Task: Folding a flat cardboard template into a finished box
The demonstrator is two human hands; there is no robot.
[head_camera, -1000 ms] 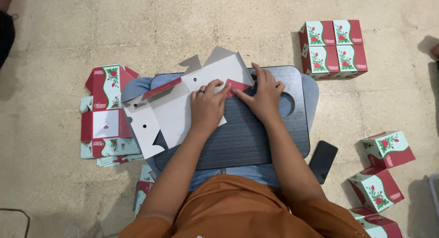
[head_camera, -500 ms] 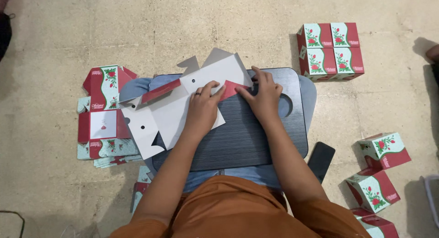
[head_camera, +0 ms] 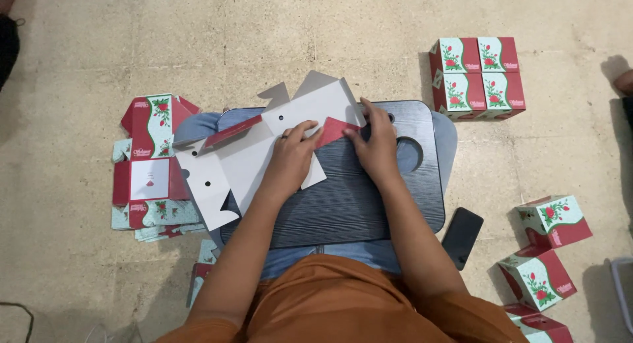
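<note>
One flat carton blank is being pressed onto one lap tray by left hand and right hand, fingers flat, nothing clasped; four stacked boxes are being kept nearby.

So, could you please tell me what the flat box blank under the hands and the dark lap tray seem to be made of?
The box blank: apparently thin paperboard, matte grey inside, printed red outside; it shows creases and die-cut flaps. The lap tray: probably plastic or laminate board, dark with a fine ribbed sheen.

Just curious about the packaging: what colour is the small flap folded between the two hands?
Red; the flap stands out against the grey-white inside of the flat carton, clearest in the head view.
</note>
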